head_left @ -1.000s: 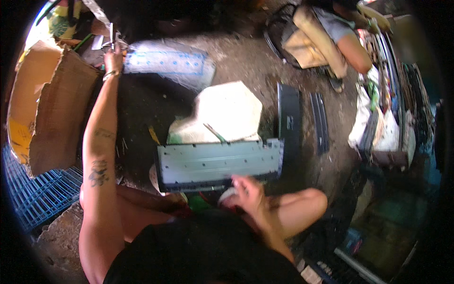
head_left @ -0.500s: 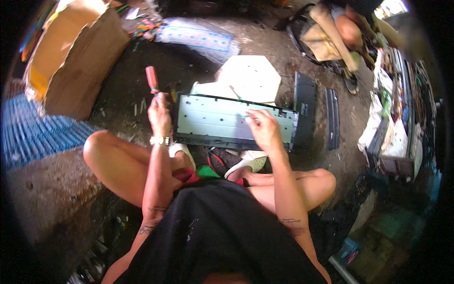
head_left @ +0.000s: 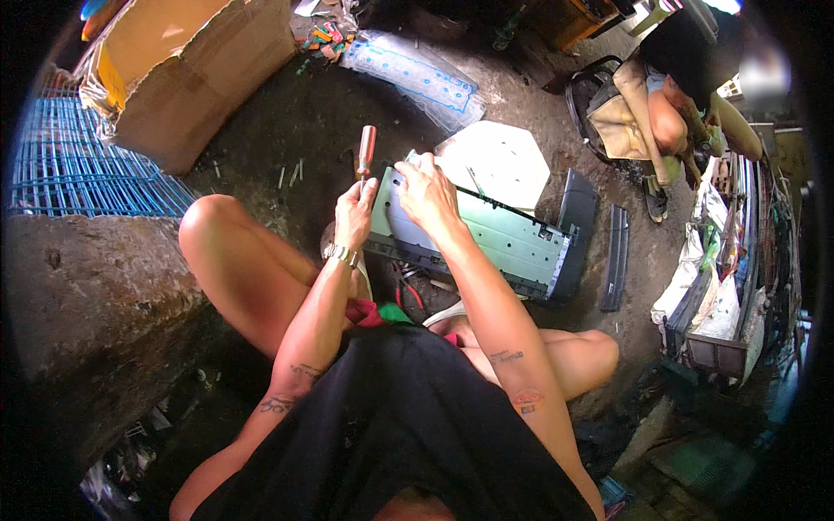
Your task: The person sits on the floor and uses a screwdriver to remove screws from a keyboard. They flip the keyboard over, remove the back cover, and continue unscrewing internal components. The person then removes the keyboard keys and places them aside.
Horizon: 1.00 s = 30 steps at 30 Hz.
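Note:
A keyboard-like long panel (head_left: 499, 227), with a pale metal plate in a black frame, lies slanted in front of my feet. My left hand (head_left: 354, 213) is closed around a screwdriver (head_left: 367, 152) beside the panel's left end. The red handle points up and away from me; its tip is hidden. My right hand (head_left: 427, 193) reaches over the panel's far left corner, fingers bent together. What its fingertips hold, if anything, I cannot make out. Past the panel lies a white many-sided board (head_left: 499, 165).
Dark strips (head_left: 615, 256) lie to the right, near a box of scrap (head_left: 717, 334). Clear blue-marked sheets (head_left: 417, 74) lie at the back, a cardboard box (head_left: 204, 91) and blue wire mesh (head_left: 78, 165) at left. Another person's bare leg (head_left: 667, 126) is at far right.
My right hand has moved left from the middle of the plate to its far left corner. My left hand still holds the screwdriver. The view has shifted, and the panel looks more tilted.

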Each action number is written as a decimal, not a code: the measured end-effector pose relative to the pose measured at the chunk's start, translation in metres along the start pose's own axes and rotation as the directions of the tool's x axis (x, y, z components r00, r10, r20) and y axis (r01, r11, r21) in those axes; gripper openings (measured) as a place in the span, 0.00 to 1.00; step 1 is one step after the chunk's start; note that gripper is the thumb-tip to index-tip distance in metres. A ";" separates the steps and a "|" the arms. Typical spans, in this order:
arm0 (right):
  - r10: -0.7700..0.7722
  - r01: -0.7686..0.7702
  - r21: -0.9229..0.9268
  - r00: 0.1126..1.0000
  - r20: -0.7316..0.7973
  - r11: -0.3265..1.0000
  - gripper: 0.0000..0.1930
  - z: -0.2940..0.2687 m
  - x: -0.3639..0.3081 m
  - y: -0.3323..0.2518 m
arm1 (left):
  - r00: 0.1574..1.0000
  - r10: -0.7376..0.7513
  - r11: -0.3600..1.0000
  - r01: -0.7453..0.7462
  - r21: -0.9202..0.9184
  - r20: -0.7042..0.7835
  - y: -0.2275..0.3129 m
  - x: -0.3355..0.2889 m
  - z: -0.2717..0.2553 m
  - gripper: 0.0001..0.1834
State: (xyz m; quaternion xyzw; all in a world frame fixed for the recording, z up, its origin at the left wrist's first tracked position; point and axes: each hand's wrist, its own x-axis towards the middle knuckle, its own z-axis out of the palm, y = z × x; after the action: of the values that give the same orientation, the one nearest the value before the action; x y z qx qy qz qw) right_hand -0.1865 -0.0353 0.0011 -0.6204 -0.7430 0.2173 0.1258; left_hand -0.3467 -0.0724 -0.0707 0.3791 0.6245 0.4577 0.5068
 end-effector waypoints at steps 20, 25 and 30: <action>0.220 -0.351 0.302 0.893 0.392 0.886 0.13 -0.002 0.053 0.035 | 0.986 -0.074 0.971 0.106 -0.216 0.150 -0.011 0.000 0.007 0.15; 0.153 -0.298 0.409 0.924 0.350 0.863 0.10 -0.007 0.052 0.035 | 0.991 -0.068 0.986 0.084 -0.142 0.112 -0.018 0.003 0.009 0.16; 0.187 -0.153 0.324 0.979 -0.076 0.934 0.24 -0.068 0.045 0.017 | 0.977 0.183 0.914 -0.128 0.386 -0.108 0.004 -0.001 0.003 0.14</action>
State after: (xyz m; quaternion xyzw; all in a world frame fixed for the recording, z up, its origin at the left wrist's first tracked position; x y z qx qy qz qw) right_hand -0.1498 0.0218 0.0488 -0.6646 -0.6344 0.3107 0.2437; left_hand -0.3434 -0.0720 -0.0671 0.4843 0.7028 0.3943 0.3406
